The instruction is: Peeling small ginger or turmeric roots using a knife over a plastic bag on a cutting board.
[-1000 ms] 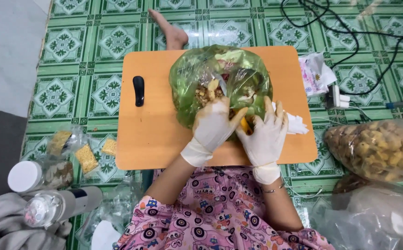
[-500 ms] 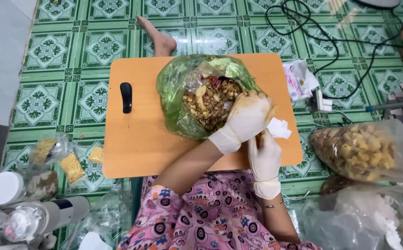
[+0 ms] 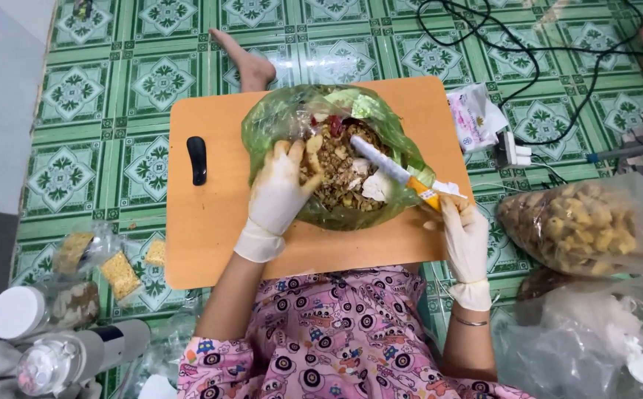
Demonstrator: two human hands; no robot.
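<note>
A green plastic bag [image 3: 277,122] full of a brown snack mix [image 3: 340,174] lies open on a small orange table [image 3: 203,229]. My left hand [image 3: 281,188], in a white glove, grips the bag's left rim and holds it open. My right hand [image 3: 462,229], also gloved, holds the orange handle of a long white utensil [image 3: 391,168] whose far end lies in the mix.
A black oblong object [image 3: 197,159] lies on the table's left part. Clear bags of snacks [image 3: 580,225] sit on the right; small packets [image 3: 118,273] and white-capped bottles [image 3: 18,310] on the left. Cables and a charger [image 3: 517,151] cross the green tiled floor. A foot [image 3: 244,63] rests beyond the table.
My hands have parted: the left moved to the bag's left rim, the right drew back to the table's right edge and now holds the utensil into the mix.
</note>
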